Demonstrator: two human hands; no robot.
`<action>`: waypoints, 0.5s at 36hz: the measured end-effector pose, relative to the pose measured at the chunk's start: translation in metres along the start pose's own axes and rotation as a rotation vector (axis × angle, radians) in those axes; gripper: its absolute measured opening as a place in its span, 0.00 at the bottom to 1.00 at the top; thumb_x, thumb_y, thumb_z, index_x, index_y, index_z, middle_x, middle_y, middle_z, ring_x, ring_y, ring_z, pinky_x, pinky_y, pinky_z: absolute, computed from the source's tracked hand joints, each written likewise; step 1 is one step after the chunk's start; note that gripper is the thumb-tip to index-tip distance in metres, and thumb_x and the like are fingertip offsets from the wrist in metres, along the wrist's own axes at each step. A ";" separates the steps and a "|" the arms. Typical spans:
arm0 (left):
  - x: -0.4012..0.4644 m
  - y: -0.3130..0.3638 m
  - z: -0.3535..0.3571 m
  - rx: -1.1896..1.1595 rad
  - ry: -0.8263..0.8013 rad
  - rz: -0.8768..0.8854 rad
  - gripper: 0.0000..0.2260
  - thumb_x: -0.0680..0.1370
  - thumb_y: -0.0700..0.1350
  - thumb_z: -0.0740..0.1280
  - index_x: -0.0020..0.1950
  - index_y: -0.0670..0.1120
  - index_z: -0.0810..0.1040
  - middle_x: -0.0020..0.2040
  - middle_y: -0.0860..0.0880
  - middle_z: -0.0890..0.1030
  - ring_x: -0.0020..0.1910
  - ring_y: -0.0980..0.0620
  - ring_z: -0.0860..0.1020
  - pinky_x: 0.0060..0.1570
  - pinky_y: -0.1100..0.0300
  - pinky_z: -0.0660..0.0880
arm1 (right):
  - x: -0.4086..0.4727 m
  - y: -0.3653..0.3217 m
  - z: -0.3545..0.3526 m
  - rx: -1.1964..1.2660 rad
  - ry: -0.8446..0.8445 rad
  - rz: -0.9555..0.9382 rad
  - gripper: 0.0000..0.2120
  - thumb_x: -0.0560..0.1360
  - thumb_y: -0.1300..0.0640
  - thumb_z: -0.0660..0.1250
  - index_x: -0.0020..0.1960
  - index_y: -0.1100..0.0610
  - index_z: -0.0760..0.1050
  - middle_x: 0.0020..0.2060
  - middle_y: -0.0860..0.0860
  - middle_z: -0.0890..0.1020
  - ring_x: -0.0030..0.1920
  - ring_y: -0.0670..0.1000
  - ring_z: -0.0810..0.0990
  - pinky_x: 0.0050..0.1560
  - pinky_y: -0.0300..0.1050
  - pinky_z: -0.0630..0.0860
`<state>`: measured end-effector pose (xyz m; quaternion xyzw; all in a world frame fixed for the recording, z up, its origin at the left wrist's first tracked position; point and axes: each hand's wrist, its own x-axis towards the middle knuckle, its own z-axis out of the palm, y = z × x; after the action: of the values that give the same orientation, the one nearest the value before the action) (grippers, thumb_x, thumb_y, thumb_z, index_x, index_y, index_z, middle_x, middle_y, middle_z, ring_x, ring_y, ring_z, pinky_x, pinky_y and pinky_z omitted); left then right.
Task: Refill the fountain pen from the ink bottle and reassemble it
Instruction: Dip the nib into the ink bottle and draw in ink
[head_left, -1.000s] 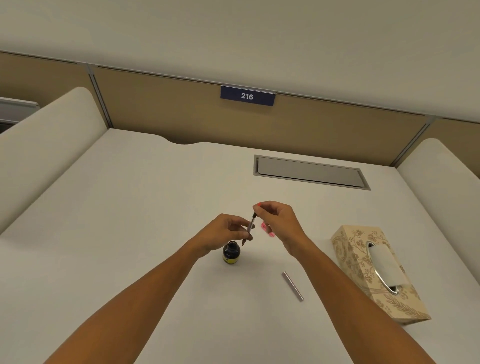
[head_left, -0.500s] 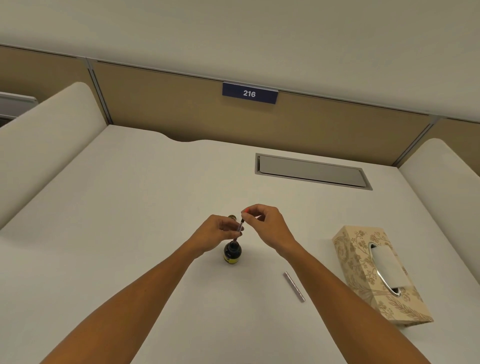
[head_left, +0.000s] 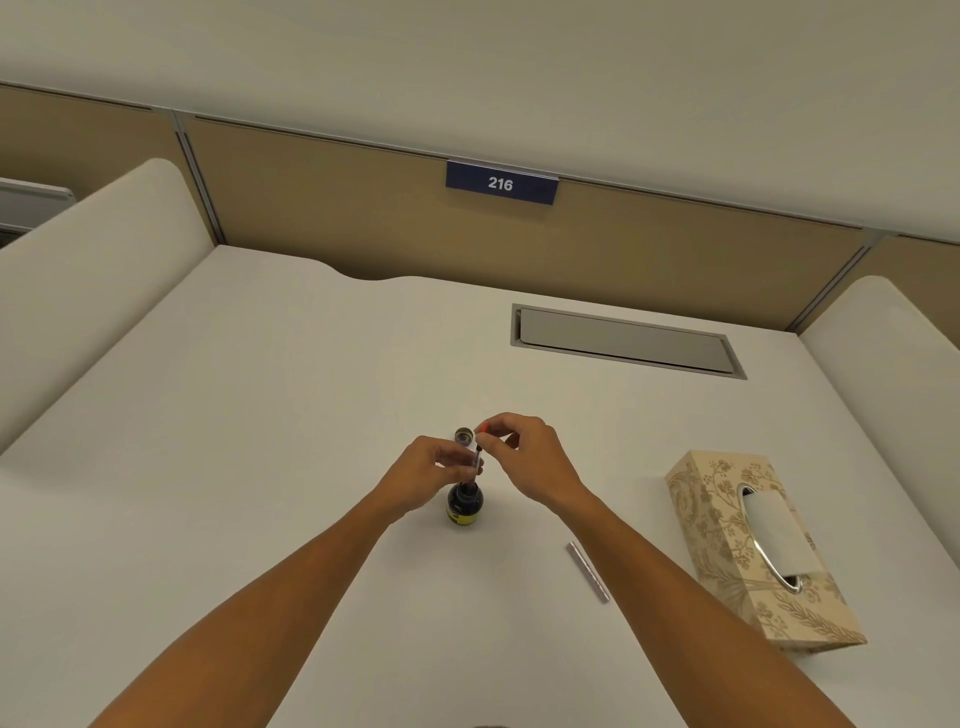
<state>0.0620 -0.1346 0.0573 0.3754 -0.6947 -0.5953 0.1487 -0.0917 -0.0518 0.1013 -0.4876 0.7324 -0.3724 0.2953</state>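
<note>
Black ink bottle (head_left: 465, 503) stands uncapped with the pen (head_left: 476, 461) dipped in, pinched by both the left hand (head_left: 426, 475) and the right hand (head_left: 524, 457), while the silver barrel (head_left: 588, 571) waits near right, not yet fitted.

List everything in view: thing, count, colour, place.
ink bottle: 1, dark with yellow label, open, desk centre
bottle cap: 1, dark, behind the bottle
pen section: 1, dark, upright over the bottle mouth
pen barrel: 1, silver, lying right of the bottle
tissue box: 1, beige floral, desk right
desk: 1, white
number sign: 1, blue, back panel
left hand: holds pen section
right hand: pinches its top
</note>
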 end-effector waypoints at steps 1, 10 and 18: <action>0.000 -0.001 0.000 0.007 0.003 -0.002 0.07 0.76 0.41 0.72 0.52 0.46 0.86 0.49 0.50 0.86 0.53 0.53 0.81 0.52 0.64 0.72 | 0.000 0.001 0.001 -0.005 -0.002 0.001 0.03 0.78 0.52 0.69 0.48 0.47 0.81 0.43 0.41 0.83 0.43 0.52 0.80 0.44 0.38 0.75; 0.001 -0.010 0.001 0.051 0.028 -0.024 0.07 0.76 0.44 0.72 0.52 0.48 0.86 0.51 0.52 0.86 0.55 0.50 0.79 0.60 0.52 0.72 | 0.000 0.007 0.007 -0.061 -0.007 0.015 0.05 0.78 0.50 0.68 0.51 0.46 0.81 0.43 0.38 0.81 0.44 0.52 0.81 0.45 0.39 0.77; 0.000 -0.012 0.003 0.054 0.033 -0.024 0.07 0.76 0.44 0.72 0.52 0.48 0.86 0.51 0.52 0.86 0.53 0.50 0.78 0.57 0.55 0.71 | 0.000 0.010 0.009 -0.074 -0.011 0.036 0.07 0.79 0.51 0.67 0.54 0.49 0.82 0.45 0.40 0.82 0.45 0.51 0.81 0.45 0.39 0.76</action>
<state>0.0641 -0.1327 0.0453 0.3973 -0.7034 -0.5718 0.1432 -0.0897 -0.0519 0.0879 -0.4871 0.7527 -0.3370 0.2876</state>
